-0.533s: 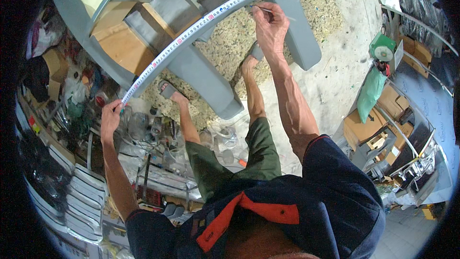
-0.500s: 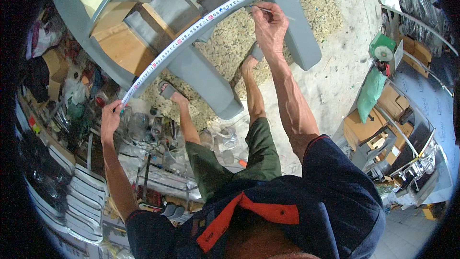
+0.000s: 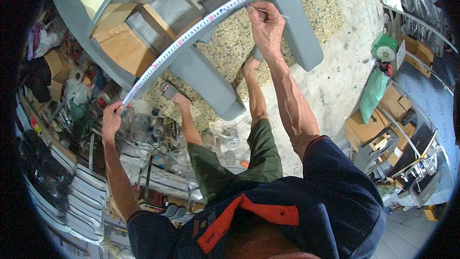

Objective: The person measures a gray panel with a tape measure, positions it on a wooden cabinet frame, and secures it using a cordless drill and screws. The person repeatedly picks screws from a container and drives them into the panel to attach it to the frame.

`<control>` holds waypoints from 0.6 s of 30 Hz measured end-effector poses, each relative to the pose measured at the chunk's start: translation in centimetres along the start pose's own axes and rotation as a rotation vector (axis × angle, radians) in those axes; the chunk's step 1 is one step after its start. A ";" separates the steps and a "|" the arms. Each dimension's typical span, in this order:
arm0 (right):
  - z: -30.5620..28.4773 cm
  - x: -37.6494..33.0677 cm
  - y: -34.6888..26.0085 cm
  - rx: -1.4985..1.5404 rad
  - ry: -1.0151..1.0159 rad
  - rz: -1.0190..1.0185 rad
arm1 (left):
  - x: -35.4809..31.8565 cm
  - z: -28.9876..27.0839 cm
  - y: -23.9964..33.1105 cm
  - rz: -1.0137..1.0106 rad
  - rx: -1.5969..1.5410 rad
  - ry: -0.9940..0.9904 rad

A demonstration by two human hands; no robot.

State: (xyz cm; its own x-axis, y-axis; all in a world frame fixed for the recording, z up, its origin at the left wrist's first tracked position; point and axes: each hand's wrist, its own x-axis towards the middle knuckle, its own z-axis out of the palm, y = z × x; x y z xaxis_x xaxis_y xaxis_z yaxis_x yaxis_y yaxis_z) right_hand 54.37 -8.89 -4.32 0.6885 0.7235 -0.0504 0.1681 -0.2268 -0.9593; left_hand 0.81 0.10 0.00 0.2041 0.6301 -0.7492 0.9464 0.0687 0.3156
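Measuring tape (image 3: 194, 31), one, white and narrow, printed with close black graduations and numerals, small red blocks set at regular intervals, a blue mark visible near 12 o'clock; laid face up in a long arc from 9 o'clock over 11 to the upper edge at 1. Supported along its run by a curved grey frame rail (image 3: 224, 17), from which two grey padded legs (image 3: 208, 84) are extended toward the speckled mat (image 3: 230, 43). Tape end, at 9 o'clock, pinched by the left hand (image 3: 111, 121), thumb and forefinger brought together on it. Slim pen (image 3: 261, 9), blue-tipped, clamped between thumb and fingers of the right hand (image 3: 266, 28), toward 12 o'clock; its tip placed just beside the tape's lower edge, contact with the rail not discernible. Bare plywood panel (image 3: 122, 48) exposed within the frame at 10 o'clock.
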 end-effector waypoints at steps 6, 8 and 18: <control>0.3 -0.2 0.1 -0.049 0.004 -0.009 | -0.3 -0.1 0.2 0.013 -0.011 0.004; 0.3 -0.3 0.0 -0.070 0.005 -0.021 | -0.4 -0.2 0.3 0.007 0.003 -0.008; 0.5 -0.2 0.3 -0.081 0.020 -0.033 | -0.2 0.0 -0.5 0.037 -0.012 -0.007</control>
State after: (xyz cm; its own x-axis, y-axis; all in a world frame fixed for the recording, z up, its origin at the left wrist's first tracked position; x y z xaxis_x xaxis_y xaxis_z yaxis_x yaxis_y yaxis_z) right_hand 53.88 -8.77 -4.75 0.6958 0.7182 -0.0127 0.2468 -0.2556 -0.9348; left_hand 0.34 -0.07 -0.02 0.2408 0.6266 -0.7412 0.9350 0.0551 0.3503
